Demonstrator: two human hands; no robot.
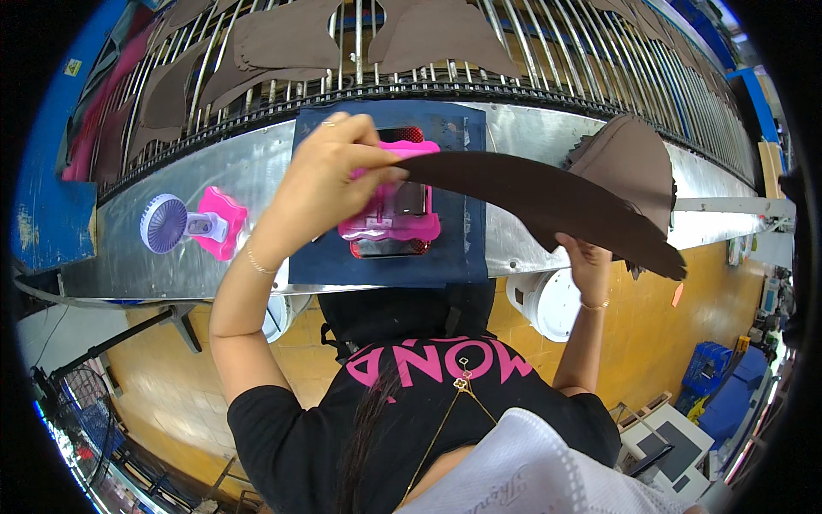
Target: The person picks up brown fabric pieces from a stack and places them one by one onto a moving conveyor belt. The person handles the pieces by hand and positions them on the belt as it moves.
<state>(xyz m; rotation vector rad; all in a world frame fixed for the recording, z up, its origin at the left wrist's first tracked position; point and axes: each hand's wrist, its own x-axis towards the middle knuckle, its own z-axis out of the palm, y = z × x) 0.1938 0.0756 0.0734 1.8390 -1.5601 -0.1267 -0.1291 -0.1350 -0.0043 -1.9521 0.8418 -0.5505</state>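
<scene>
My left hand [330, 171] pinches one end of a long curved dark brown cut piece [539, 201], holding it above a dark blue mat [454, 248]. My right hand [589, 261] grips the same piece from below near its other end, off the table's front edge. Under the piece, a pink frame-shaped tool [394, 224] lies on the mat, partly hidden by my left hand.
A small lilac fan on a pink stand [184, 224] sits on the metal table [128, 248] to the left. A stack of brown pieces [629, 158] lies at the right. Behind runs a roller conveyor [548, 43] carrying more brown pieces. A white stool [548, 300] stands below.
</scene>
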